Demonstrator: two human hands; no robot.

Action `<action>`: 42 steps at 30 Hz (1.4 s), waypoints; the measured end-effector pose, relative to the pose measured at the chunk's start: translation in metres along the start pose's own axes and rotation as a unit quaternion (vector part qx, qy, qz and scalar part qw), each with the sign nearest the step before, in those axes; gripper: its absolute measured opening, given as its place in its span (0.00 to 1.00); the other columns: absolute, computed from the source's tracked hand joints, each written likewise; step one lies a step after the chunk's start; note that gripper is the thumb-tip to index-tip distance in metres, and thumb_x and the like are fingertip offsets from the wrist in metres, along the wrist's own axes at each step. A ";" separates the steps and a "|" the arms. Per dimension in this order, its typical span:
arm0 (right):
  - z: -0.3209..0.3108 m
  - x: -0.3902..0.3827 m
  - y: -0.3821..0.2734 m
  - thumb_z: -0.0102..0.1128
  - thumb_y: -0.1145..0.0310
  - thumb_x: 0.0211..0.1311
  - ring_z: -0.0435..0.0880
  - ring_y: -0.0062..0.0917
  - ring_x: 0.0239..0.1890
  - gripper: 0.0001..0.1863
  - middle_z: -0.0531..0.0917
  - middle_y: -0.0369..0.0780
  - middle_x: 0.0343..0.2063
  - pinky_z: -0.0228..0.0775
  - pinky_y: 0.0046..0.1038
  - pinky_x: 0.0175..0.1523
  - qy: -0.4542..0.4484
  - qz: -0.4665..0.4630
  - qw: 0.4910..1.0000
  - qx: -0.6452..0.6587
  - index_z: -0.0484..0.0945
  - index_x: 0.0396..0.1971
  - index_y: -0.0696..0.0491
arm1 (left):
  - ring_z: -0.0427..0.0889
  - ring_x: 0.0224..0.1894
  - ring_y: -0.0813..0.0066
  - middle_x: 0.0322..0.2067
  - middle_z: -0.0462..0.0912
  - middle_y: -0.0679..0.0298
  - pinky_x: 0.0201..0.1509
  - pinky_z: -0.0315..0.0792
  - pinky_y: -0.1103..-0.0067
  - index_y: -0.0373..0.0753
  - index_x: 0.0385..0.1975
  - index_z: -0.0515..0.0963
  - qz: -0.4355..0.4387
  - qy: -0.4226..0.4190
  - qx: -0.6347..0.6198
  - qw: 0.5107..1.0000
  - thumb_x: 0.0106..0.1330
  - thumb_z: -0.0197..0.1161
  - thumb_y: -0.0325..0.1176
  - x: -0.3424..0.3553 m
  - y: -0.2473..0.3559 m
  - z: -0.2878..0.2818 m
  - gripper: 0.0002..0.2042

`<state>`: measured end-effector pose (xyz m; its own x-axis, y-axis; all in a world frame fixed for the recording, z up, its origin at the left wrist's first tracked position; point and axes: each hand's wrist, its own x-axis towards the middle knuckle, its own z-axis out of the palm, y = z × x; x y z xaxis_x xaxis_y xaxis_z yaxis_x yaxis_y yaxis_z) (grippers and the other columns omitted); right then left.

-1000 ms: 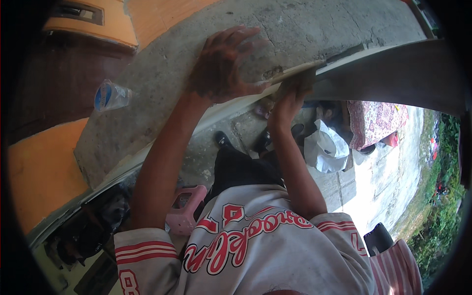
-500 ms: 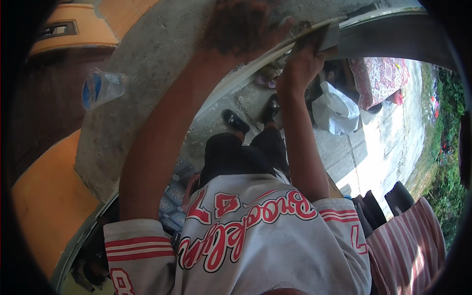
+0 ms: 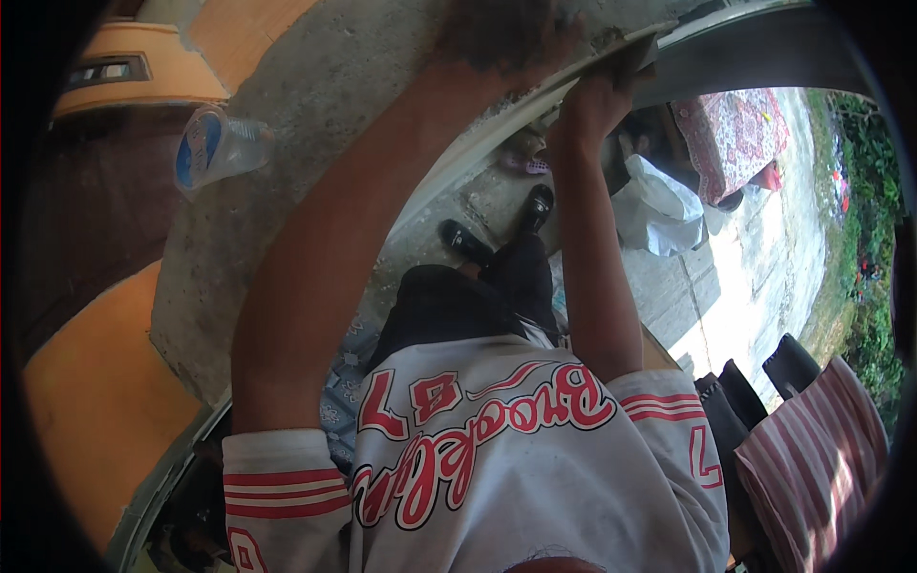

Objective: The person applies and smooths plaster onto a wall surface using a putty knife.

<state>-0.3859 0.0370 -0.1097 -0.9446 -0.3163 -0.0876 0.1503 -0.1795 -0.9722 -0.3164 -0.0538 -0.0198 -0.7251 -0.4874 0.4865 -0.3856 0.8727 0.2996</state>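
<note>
My left hand (image 3: 516, 57) is at the top, over a grey concrete ledge (image 3: 315, 105). A dark, fuzzy-looking patch covers much of it, and motion smears its fingers, so I cannot tell whether it grips anything. Just beyond the ledge's pale edge is my right hand (image 3: 594, 103), its fingers closed round a flat grey piece (image 3: 638, 59). That piece slants up against the edge, near the left hand's fingertips. Its kind is not clear from what shows. Small dark crumbs lie on the ledge between the hands.
A clear plastic cup (image 3: 222, 151) lies on its side on the ledge, to the left. Below the edge are a pink shoe (image 3: 531, 164), a white plastic bag (image 3: 659, 205) and a patterned cloth (image 3: 731, 143). Striped cloth (image 3: 817, 458) hangs at lower right.
My left hand has shifted right and up, toward the ledge's edge. My right hand and the grey piece have risen slightly. The view has tilted a little.
</note>
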 end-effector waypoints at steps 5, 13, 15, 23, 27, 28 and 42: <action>-0.009 -0.045 0.054 0.42 0.68 0.74 0.75 0.33 0.52 0.23 0.77 0.48 0.53 0.64 0.30 0.59 0.012 0.147 0.989 -0.019 0.64 0.63 0.64 | 0.68 0.64 0.55 0.58 0.75 0.53 0.71 0.58 0.62 0.36 0.49 0.79 -0.020 0.012 -0.019 1.000 0.64 0.58 0.45 -0.003 0.001 0.003 0.21; -0.013 -0.020 0.027 0.42 0.65 0.76 0.76 0.28 0.45 0.19 0.80 0.45 0.45 0.67 0.30 0.53 -0.041 -0.005 0.999 0.008 0.69 0.56 0.64 | 0.68 0.64 0.56 0.59 0.74 0.55 0.69 0.59 0.63 0.39 0.50 0.80 -0.032 -0.025 -0.007 0.999 0.63 0.60 0.46 0.000 0.003 -0.003 0.21; -0.009 0.018 0.029 0.42 0.64 0.76 0.77 0.26 0.43 0.20 0.80 0.43 0.43 0.69 0.30 0.49 -0.028 0.013 0.998 0.051 0.70 0.54 0.65 | 0.68 0.64 0.56 0.59 0.74 0.55 0.69 0.59 0.63 0.39 0.51 0.80 -0.028 -0.031 -0.005 0.999 0.63 0.59 0.46 -0.002 0.000 0.000 0.21; -0.005 -0.087 0.071 0.40 0.66 0.75 0.74 0.32 0.60 0.25 0.76 0.45 0.59 0.61 0.30 0.64 -0.014 0.218 0.972 -0.083 0.63 0.67 0.59 | 0.71 0.62 0.65 0.58 0.75 0.65 0.68 0.61 0.64 0.48 0.52 0.79 -0.010 0.009 0.065 0.998 0.64 0.59 0.49 0.002 0.003 -0.001 0.20; -0.005 -0.035 0.033 0.45 0.68 0.71 0.69 0.29 0.63 0.27 0.70 0.42 0.62 0.59 0.29 0.65 -0.052 0.095 0.994 -0.005 0.60 0.69 0.57 | 0.71 0.62 0.66 0.58 0.75 0.66 0.67 0.62 0.63 0.47 0.50 0.80 -0.021 0.028 0.059 0.998 0.62 0.60 0.49 -0.003 0.003 -0.001 0.20; -0.005 -0.008 0.023 0.42 0.65 0.73 0.72 0.32 0.61 0.26 0.72 0.44 0.61 0.62 0.30 0.64 -0.039 0.115 0.993 0.004 0.61 0.68 0.58 | 0.70 0.62 0.64 0.58 0.76 0.63 0.67 0.61 0.63 0.45 0.49 0.80 -0.009 0.033 0.039 0.999 0.62 0.59 0.50 -0.004 0.002 -0.001 0.21; -0.009 -0.068 0.095 0.36 0.62 0.76 0.71 0.33 0.63 0.26 0.70 0.45 0.63 0.61 0.32 0.65 -0.010 0.362 0.932 0.004 0.60 0.68 0.60 | 0.72 0.62 0.65 0.58 0.76 0.65 0.67 0.63 0.63 0.47 0.49 0.81 -0.003 0.028 0.038 0.999 0.56 0.67 0.51 0.000 -0.001 0.005 0.23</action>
<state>-0.3098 0.0495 -0.1977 -0.5898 -0.3743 -0.7156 0.7484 0.0795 -0.6584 -0.3185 -0.0547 -0.0246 -0.6904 -0.4918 0.5305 -0.4339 0.8683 0.2401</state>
